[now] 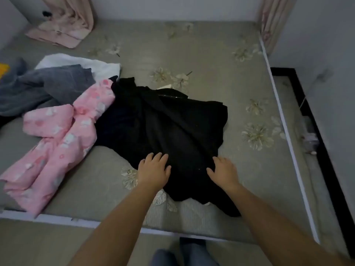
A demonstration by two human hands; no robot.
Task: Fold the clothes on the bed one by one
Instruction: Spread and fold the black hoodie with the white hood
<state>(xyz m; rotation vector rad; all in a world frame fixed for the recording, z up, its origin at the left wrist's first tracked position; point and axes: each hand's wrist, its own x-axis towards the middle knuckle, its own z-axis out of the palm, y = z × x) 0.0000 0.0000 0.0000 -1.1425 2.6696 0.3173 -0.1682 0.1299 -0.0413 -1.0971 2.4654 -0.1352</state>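
A black garment (165, 127) lies crumpled in the middle of the bed (201, 54), its near end reaching toward the bed's front edge. My left hand (153, 170) lies flat on its near left part with the fingers spread. My right hand (223, 170) rests flat on its near right part, fingers straight. To the left lies a pink printed garment (55, 146) that touches the black one. Behind it are a dark grey garment (48, 87) and a white one (80, 61).
A folded pink cloth (57, 35) lies at the far left corner under a pink curtain (75, 12). The bed's white edge (288, 143) runs down the right side, with a black frame (317, 131) and a gap beyond. A yellow patch (3, 69) shows at far left.
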